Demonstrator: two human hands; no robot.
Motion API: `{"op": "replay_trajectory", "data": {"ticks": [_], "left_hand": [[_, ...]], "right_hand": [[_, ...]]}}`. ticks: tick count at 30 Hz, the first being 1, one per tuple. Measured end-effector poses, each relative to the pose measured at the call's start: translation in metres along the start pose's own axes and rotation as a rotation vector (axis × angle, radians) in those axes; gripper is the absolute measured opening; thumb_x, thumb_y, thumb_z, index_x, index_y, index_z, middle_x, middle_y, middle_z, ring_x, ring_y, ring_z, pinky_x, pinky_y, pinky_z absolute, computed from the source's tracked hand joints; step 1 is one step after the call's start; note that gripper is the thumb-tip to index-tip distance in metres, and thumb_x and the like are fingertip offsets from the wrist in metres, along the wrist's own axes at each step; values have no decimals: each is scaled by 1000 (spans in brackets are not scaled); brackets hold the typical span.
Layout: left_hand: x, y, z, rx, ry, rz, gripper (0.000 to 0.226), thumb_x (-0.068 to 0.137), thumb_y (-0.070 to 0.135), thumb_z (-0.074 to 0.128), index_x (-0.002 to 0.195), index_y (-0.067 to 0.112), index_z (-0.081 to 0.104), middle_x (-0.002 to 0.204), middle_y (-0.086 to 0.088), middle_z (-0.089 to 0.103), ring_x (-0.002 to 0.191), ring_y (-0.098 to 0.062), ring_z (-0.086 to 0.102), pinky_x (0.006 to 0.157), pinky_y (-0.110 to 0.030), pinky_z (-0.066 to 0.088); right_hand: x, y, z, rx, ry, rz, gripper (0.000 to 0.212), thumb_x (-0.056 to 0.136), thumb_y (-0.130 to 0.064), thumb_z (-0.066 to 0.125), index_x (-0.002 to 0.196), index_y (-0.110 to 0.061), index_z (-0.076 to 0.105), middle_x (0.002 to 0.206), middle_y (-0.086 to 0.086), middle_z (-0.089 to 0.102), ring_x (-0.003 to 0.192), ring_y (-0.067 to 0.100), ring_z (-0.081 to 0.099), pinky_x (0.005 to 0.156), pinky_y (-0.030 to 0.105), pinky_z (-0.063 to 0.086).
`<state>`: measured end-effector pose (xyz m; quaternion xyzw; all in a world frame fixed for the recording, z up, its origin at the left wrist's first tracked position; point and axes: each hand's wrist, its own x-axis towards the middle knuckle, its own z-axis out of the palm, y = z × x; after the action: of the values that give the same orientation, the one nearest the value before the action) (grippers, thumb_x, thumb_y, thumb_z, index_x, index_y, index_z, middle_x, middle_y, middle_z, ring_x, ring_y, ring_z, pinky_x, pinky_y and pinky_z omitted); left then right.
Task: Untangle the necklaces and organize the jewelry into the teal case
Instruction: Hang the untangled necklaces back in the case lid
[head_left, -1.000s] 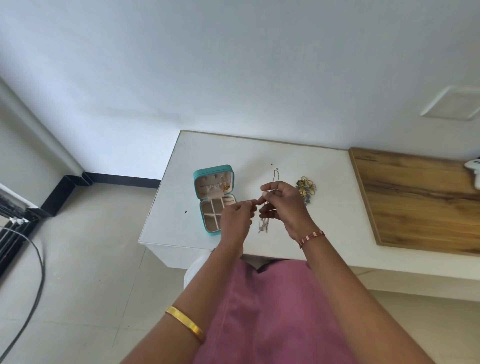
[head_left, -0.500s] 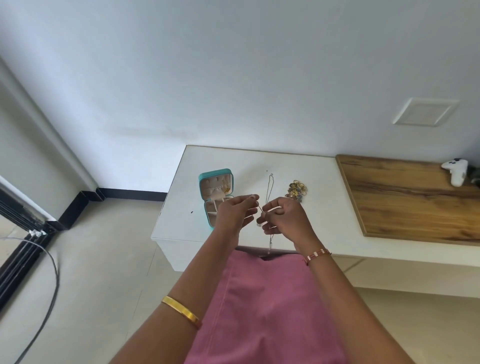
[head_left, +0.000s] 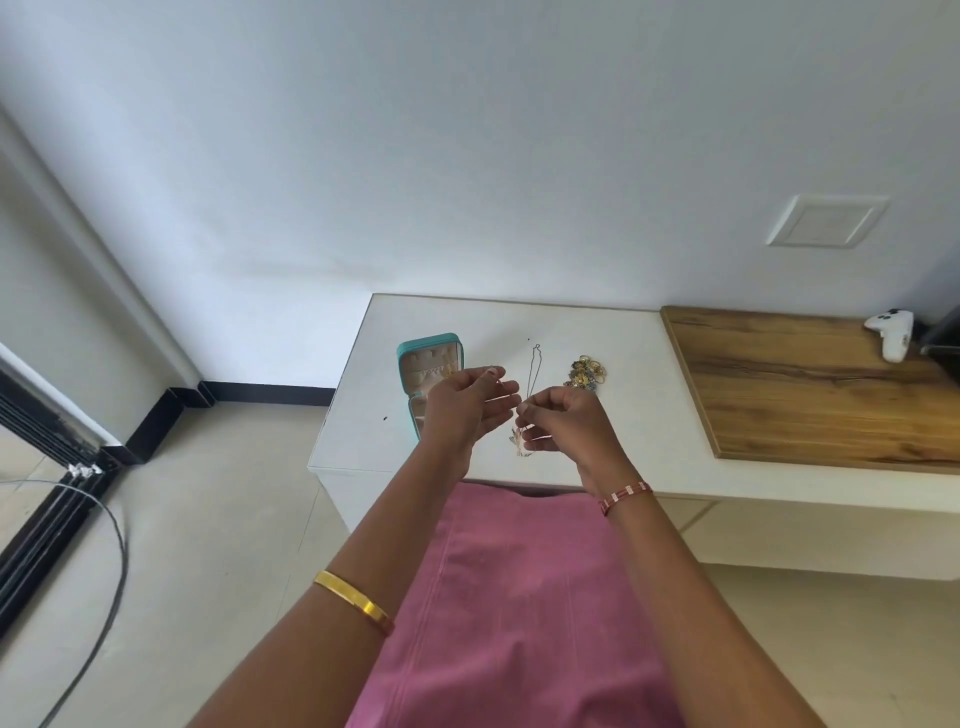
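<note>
Head view, left to right, with the white table (head_left: 649, 441) as the landmark: off its left end a dark cable (head_left: 111, 551) curves across the tiled floor. On the table's left part the teal case (head_left: 427, 370) stands open, lid upright, and the left hand (head_left: 460, 410) partly covers its tray. That hand is raised above the table, thumb and fingertips pinching a thin necklace chain (head_left: 506, 397) that runs across to the right hand (head_left: 566, 421). The right hand's fingers curl round the chain, and a small tangled bunch (head_left: 521, 441) dangles below the two hands, over the table's front part. Behind the hands a second thin chain (head_left: 533, 364) lies stretched on the tabletop, and just to its right sits a heap of gold jewelry (head_left: 587, 371). Further right a wooden board (head_left: 810, 384) covers the table, with a white controller (head_left: 891, 332) at its far right corner.
</note>
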<state>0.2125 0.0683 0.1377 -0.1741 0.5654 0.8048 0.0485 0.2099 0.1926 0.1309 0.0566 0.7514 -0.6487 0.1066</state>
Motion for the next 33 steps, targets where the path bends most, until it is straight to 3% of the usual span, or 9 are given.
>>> {"op": "replay_trajectory", "data": {"ticks": [7,10,14,19,24,29,33], "left_hand": [[-7,3,1,-26,19,7,16,95,9,48,85,8,60,76,-8,61,65,-18,61,65,-25,56],[-9,2,4,-7,25,16,16,95,10,48,85,10,60,74,-7,61,69,-18,60,69,-28,56],[-11,0,6,-10,-13,0,15,95,10,48,86,9,60,73,-8,60,67,-21,62,65,-29,57],[-11,1,6,-9,-17,-18,16,96,11,47,86,10,59,74,-8,60,61,-19,64,59,-25,57],[-10,2,6,17,-75,-113,15,94,10,49,84,7,61,69,-9,55,44,-10,45,51,-21,48],[-9,-1,-1,203,-145,-265,24,95,15,49,77,6,63,59,-3,45,45,-8,33,46,-18,35],[-8,-2,-6,205,-130,-294,23,94,15,51,73,9,58,61,-2,42,50,-9,30,45,-17,31]], "right_hand": [[-6,-4,-5,3,26,26,16,86,-8,60,70,-12,60,60,6,56,37,8,42,40,19,34],[-8,-3,-8,-39,3,43,15,86,-15,61,73,-8,62,55,4,49,34,5,36,38,18,27],[-10,-3,-11,-84,-68,39,24,86,-30,64,74,-8,65,52,2,42,35,2,37,39,18,26],[-12,-8,-12,-70,-79,4,23,87,-24,62,74,-6,63,49,-1,46,39,7,37,41,19,30],[-11,-11,-11,200,-86,67,23,91,-16,57,70,-10,65,42,-2,44,38,10,34,42,19,30],[-9,-10,-16,449,-52,155,18,91,-13,52,80,-7,64,42,-2,45,38,9,38,39,17,32],[-5,-9,-25,527,-4,209,13,88,-12,54,81,-7,64,46,-1,50,40,10,42,39,17,36]]}}
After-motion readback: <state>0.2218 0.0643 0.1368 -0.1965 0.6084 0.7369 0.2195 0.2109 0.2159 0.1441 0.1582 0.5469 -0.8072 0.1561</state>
